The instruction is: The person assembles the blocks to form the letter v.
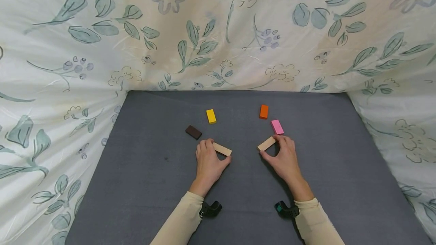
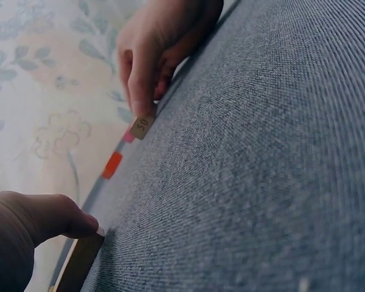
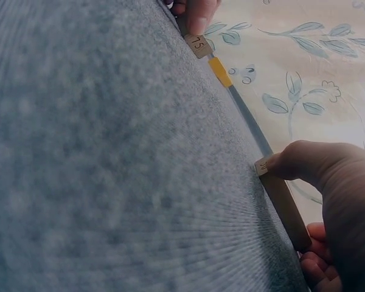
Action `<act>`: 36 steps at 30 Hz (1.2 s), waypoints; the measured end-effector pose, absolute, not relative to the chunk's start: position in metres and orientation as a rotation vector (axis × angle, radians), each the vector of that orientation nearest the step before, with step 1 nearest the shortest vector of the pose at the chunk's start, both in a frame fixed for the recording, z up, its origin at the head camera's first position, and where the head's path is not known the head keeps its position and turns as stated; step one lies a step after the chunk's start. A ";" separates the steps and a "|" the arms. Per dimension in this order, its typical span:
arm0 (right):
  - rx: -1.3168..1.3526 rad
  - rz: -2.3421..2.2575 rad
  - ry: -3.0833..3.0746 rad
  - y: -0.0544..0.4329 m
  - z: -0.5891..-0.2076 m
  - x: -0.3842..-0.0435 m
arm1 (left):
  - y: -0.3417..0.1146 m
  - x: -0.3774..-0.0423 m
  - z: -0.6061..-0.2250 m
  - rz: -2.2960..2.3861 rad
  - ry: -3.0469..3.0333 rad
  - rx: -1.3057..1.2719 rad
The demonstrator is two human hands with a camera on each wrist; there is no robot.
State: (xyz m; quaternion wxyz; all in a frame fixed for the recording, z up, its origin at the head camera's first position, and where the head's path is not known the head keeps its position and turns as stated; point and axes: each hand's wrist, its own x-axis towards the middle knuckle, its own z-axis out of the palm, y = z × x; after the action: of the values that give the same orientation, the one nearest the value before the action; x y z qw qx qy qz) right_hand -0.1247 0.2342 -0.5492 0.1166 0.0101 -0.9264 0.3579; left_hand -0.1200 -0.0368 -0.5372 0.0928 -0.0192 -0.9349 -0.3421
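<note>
My left hand holds a plain wooden block by its two ends, thumb at the near end and fingertips at the far one. In mirror fashion, my right hand grips a second wooden block lengthwise between thumb and fingers. Both blocks lie slanted low over the grey cloth, with a gap between them. Dark printed marks show on the end of the right block in the left wrist view, and on the end of the left block in the right wrist view.
Past the left hand lie a dark brown block and a yellow block. A pink block sits just beyond the right fingertips, an orange block farther back. The grey tabletop meets a leaf-patterned curtain behind and at the sides.
</note>
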 end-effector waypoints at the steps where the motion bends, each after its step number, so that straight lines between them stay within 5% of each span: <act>1: 0.027 1.051 -2.714 0.234 -0.549 -0.125 | -0.037 -0.120 -0.537 -1.027 -2.775 -0.060; 36: 0.169 1.140 -2.707 0.206 -0.527 -0.116 | -0.051 -0.127 -0.521 -1.049 -2.816 -0.461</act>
State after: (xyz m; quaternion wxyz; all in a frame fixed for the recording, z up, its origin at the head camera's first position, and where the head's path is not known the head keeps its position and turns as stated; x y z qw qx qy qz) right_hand -0.1159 0.2056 -0.5273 0.0994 0.0573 -0.9156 0.3854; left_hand -0.1275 -0.0509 -0.5208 0.0506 -0.1514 -0.9251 -0.3444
